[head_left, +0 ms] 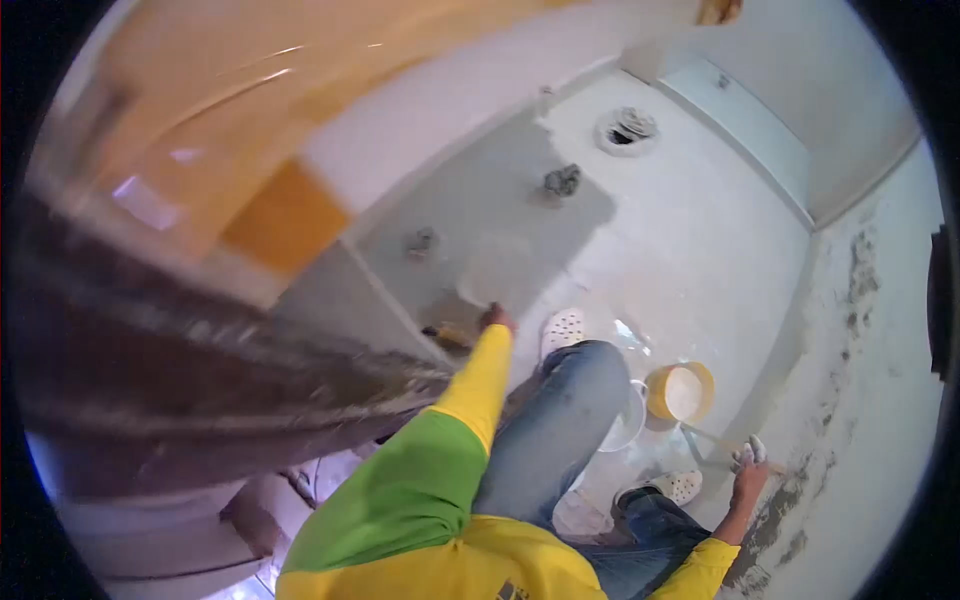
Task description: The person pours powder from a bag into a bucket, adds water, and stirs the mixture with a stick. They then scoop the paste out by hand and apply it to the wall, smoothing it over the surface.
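My left hand (497, 318) reaches low over the grey wet-looking area of the floor, its fingers closed. A pale, faint rounded shape shows just beyond it, but I cannot make out what the hand grips. A brownish object (450, 335) lies left of that hand. My right hand (750, 468), its fingertips coated white, is beside the stained wall (800, 480), with fingers apart and no object visible in it. Between my knees and the wall stand a yellow bucket (660, 392) holding white material and a whitish bucket (630, 418).
A dark grey lump (562, 180) and a smaller one (420, 242) lie on the grey floor area. Farther off is a round floor opening (627, 132). A blurred brown edge (200, 370) runs along my left. My white clogs (562, 332) rest on the pale floor (690, 230).
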{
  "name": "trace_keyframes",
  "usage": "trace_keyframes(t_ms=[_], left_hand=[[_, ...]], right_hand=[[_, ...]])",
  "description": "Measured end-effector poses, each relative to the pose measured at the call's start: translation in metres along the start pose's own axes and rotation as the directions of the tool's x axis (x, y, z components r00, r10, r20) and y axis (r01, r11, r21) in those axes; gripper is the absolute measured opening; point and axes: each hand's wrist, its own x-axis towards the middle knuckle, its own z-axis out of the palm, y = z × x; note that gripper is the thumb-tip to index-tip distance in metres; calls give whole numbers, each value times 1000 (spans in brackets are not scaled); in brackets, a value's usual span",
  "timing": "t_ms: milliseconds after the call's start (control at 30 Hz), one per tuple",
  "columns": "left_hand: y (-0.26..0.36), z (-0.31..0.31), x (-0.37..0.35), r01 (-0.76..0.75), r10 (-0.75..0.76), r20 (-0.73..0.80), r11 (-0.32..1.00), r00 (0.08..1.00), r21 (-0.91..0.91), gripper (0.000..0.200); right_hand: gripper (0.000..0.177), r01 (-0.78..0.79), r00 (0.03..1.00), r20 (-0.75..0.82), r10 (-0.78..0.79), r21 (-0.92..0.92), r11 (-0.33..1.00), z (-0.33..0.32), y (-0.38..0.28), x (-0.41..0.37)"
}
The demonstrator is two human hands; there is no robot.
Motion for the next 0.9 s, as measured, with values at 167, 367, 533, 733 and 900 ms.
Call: trace_keyframes(t_ms=[167, 367, 533, 733, 900], left_hand=[[92, -35, -219, 274, -50, 398, 803, 916, -529, 34], [38, -133, -330, -30, 176, 412, 941, 894, -336, 34], [-19, -219, -361, -415, 433, 333, 901, 837, -128, 29], [-54, -303, -405, -246, 214, 510, 969, 833, -5, 31], [-99, -350, -381, -454, 343, 507, 884, 791, 110, 29]], right_hand=[[39, 9, 999, 31, -7, -77, 997, -14, -25, -1], [40, -55, 997, 53, 55, 2, 998, -9, 0, -8], [37, -27, 997, 69, 22, 70, 997, -22, 39, 14], [38, 253, 952, 197, -233, -80, 964, -38, 67, 48], [42, 219, 938, 281, -204, -22, 976, -40, 97, 103]])
